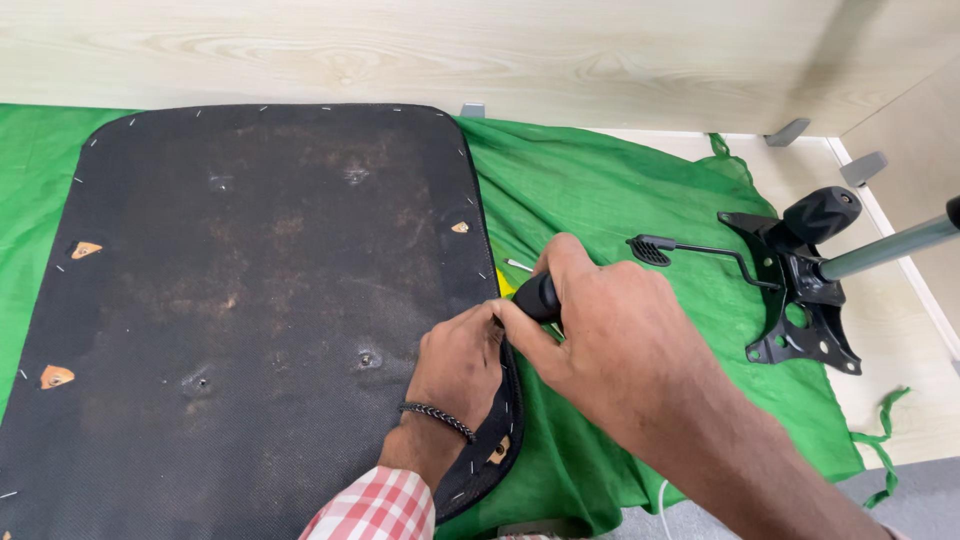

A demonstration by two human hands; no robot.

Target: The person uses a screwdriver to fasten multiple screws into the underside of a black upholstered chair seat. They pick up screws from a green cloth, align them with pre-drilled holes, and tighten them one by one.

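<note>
A black chair seat [250,290] lies upside down on a green cloth [600,190], its fabric underside stapled along the rim. My left hand [458,362], with a braided band at the wrist, presses on the seat's right edge. My right hand [600,325] grips the black handle of a hand tool [536,297], whose tip meets the seat edge right by my left fingers. A small metal bit [518,266] lies on the cloth just above the hands.
A black metal chair tilt mechanism [800,290] with a lever and a grey gas cylinder [890,248] lies at the right on the pale floor. A light wooden panel [500,50] runs along the back. Metal brackets [790,132] sit at its base.
</note>
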